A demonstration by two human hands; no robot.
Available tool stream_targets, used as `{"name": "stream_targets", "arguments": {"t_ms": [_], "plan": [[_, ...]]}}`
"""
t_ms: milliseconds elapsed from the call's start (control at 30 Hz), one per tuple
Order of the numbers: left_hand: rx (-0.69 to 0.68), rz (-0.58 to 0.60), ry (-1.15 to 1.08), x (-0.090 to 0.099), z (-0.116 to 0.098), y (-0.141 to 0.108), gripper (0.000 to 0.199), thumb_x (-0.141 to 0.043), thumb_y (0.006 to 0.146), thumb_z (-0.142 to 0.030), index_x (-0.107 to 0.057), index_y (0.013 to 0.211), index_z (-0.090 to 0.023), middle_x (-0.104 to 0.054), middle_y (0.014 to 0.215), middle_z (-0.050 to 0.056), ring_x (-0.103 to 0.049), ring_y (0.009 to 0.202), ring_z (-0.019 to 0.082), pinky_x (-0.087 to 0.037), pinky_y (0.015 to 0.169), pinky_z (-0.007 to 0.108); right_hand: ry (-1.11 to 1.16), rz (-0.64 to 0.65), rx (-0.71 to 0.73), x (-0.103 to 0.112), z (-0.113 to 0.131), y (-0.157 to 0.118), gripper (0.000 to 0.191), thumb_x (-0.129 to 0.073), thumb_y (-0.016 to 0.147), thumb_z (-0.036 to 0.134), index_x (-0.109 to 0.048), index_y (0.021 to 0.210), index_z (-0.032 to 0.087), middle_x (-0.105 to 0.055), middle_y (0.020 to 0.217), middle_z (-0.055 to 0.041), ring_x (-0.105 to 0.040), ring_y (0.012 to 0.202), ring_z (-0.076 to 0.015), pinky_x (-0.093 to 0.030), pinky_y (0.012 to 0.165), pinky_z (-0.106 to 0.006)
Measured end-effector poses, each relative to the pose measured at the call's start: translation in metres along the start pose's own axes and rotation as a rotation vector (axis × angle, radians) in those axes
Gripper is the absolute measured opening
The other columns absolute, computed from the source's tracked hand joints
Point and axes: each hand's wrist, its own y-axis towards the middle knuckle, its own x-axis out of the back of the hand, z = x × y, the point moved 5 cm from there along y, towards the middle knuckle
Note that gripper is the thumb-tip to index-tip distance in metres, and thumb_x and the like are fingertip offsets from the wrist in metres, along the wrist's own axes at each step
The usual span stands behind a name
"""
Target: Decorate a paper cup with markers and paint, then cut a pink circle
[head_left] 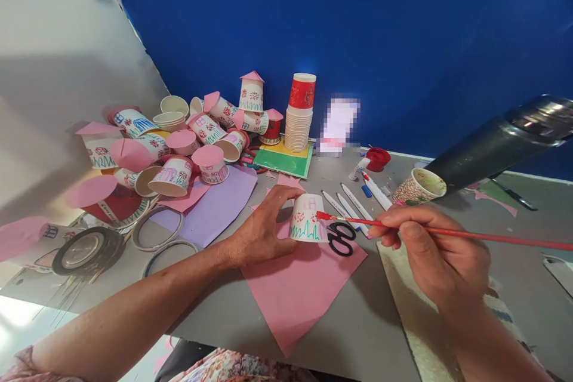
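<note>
The left grip (264, 230) holds a white cup (308, 228) from its left, the right grip (441, 248) has a red paintbrush (496, 237) at its wall, and on the bench (215, 317) pink paper (298, 292) lies below that cup, scissors (336, 237) just right, decorated cups (172, 176) left, a cup stack (298, 130) behind.

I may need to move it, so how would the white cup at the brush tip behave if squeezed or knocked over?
The white cup looks like thin paper, so it is probably light and could dent if squeezed hard. Its tapered sides might make it roll in a curve once tipped over.
</note>
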Motion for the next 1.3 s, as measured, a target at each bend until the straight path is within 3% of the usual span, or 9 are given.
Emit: {"name": "stream_targets", "arguments": {"t_ms": [600, 1300], "plan": [[-0.002, 0.018, -0.02, 0.0002, -0.0021, 0.0004, 0.072, -0.077, 0.077, -0.016, -0.045, 0.141, -0.026, -0.056, 0.142, 0.011, -0.057, 0.134, 0.029, -0.049, 0.115, 0.048, 0.039, -0.006, 0.031, -0.0022, 0.0015, 0.0041, 0.02, -0.056, 0.105, 0.025, -0.076, 0.104, 0.025, -0.077, 0.085, -0.0017, -0.067, 0.071, -0.0135, -0.055, 0.061, -0.025], [-0.064, 0.02, 0.009, -0.0008, -0.0056, -0.0006, 0.068, -0.078, 0.08, -0.021, -0.047, 0.141, -0.026, -0.058, 0.138, 0.012, -0.058, 0.131, 0.03, -0.051, 0.111, 0.05, 0.027, 0.023, 0.014, -0.0067, 0.0002, 0.0025, 0.021, -0.055, 0.106, 0.026, -0.075, 0.103, 0.025, -0.077, 0.086, -0.0013, -0.068, 0.071, -0.0128, -0.055, 0.06, -0.024]]}}
